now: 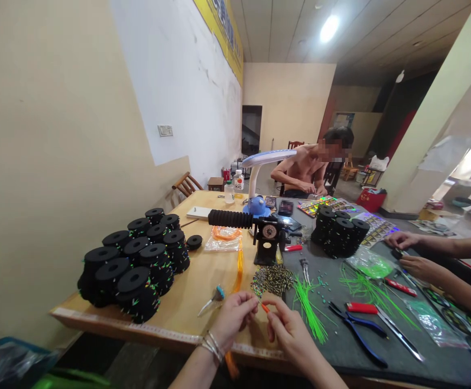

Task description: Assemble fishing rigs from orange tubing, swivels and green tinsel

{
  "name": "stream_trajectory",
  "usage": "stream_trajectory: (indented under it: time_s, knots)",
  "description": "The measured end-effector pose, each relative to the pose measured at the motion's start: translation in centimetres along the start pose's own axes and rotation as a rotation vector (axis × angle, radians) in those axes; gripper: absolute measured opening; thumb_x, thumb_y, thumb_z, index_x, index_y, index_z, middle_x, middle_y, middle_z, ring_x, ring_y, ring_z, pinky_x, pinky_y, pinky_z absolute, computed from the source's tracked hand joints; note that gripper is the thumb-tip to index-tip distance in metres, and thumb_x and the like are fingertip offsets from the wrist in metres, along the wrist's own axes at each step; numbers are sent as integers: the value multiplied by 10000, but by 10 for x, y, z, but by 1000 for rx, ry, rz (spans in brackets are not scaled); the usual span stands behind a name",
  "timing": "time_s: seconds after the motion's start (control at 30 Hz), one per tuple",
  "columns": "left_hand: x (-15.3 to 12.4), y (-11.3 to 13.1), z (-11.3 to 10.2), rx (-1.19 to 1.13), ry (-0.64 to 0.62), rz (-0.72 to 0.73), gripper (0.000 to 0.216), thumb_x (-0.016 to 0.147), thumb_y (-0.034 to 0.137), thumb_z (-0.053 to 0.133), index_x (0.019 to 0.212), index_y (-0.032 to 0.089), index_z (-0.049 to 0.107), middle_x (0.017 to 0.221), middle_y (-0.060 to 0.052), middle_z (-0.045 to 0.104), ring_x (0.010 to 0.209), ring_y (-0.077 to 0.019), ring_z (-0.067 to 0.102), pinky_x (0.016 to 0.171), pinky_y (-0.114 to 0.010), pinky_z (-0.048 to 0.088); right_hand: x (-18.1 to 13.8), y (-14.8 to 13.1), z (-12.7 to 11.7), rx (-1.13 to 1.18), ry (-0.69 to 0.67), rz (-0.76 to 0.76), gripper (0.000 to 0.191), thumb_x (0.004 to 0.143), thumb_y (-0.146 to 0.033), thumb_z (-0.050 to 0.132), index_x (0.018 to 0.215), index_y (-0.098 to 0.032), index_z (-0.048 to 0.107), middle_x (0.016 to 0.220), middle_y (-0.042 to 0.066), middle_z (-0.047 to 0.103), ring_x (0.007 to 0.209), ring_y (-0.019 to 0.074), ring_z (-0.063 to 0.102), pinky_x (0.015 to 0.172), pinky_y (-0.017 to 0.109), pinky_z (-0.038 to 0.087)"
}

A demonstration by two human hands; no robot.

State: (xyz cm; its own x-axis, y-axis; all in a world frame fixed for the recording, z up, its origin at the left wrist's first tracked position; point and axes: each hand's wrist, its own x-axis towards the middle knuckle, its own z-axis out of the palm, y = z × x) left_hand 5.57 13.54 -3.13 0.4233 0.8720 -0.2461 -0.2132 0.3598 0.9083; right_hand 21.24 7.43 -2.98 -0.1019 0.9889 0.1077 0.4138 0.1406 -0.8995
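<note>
My left hand [234, 317] and my right hand [287, 328] meet over the near edge of the wooden table [194, 292]. Their fingertips pinch a small orange piece [264, 308] between them; both hands are closed in a pinch. Just beyond the hands lies a pile of small dark and yellow beads [272, 279]. A bundle of thin green strands [310, 310] lies right of my right hand. A long orange strip [238, 270] runs from a plastic bag toward my left hand. Small blue-tipped scissors [213, 300] rest left of it.
Stacks of black foam spools [138, 262] fill the table's left side, another stack [338, 229] stands on the dark mat [340, 346]. A black winder [265, 237], a lamp [259, 178], pliers [357, 324] and red-handled tools lie around. Another person's hands [411, 254] work at right; a person sits at the far end.
</note>
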Motion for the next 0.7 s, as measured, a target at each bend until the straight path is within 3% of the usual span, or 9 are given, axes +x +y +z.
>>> stream_trajectory:
  time_s: [0.1,0.37,0.6,0.7]
  knots:
    - [1,-1,1,21,-2,2,439,561,501,797,624,140,556,555,40,531,452,-44,397,459,-190,227,-3,-4,-6,-124,-41,18,333,920,-359,376,1107,-182,587,518,-47,517,471,115,463,493,201,331]
    - [2,-10,8,96,114,158,447,578,541,775,697,149,594,601,48,524,525,-69,393,500,-206,275,-3,-11,-4,-351,58,41,306,893,-277,382,1069,-228,628,570,-13,561,490,142,489,503,221,302]
    - [-1,-8,11,145,41,90,481,548,579,763,646,153,562,545,56,490,470,-60,367,472,-210,242,0,-2,0,-59,81,98,382,898,-335,356,1197,-175,533,534,-33,548,493,147,521,521,219,375]
    - [1,-3,6,162,0,10,469,574,582,734,629,162,531,518,56,482,422,-51,348,441,-205,197,-2,-4,-5,11,35,45,398,912,-373,349,1189,-162,542,537,-41,525,510,133,509,539,208,378]
